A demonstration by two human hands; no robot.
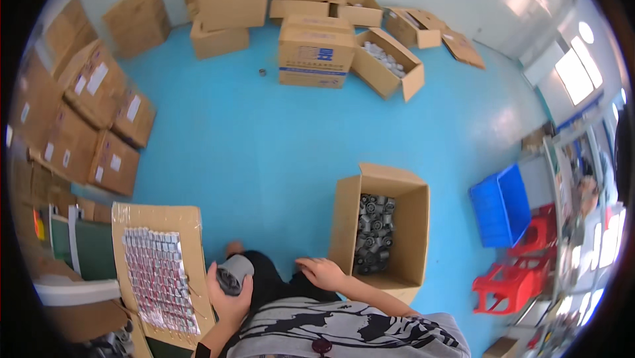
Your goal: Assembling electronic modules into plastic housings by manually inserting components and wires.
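Left hand (228, 301): gripping a grey cylinder (237, 272), thumb and fingers round its sides, above the near left part of the floor and just beside the person's left leg. The piece sits tilted, with a darker end toward the person. Right hand (322, 273): no object seen in it; fingers loosely extended, at the right knee. Contact with the knee cannot be confirmed.

To the left, a cardboard sheet (193, 242) bears close rows of small silvery pieces (161, 280). To the right stands an open carton (411, 239) containing dark grey round parts (375, 231).

Handling, in this inspector's judgement: the hold should stay on the sides, leaving both ends uncovered; the free hand could steady the piece when it is turned; it should be kept clear of the silvery rows, which a knock might disturb.

Markings: a far carton (316, 53) carries blue printed characters and a blue band. Cartons stacked at left (96, 87) bear white labels, too small to read. No marking can be made out on the cylinder.
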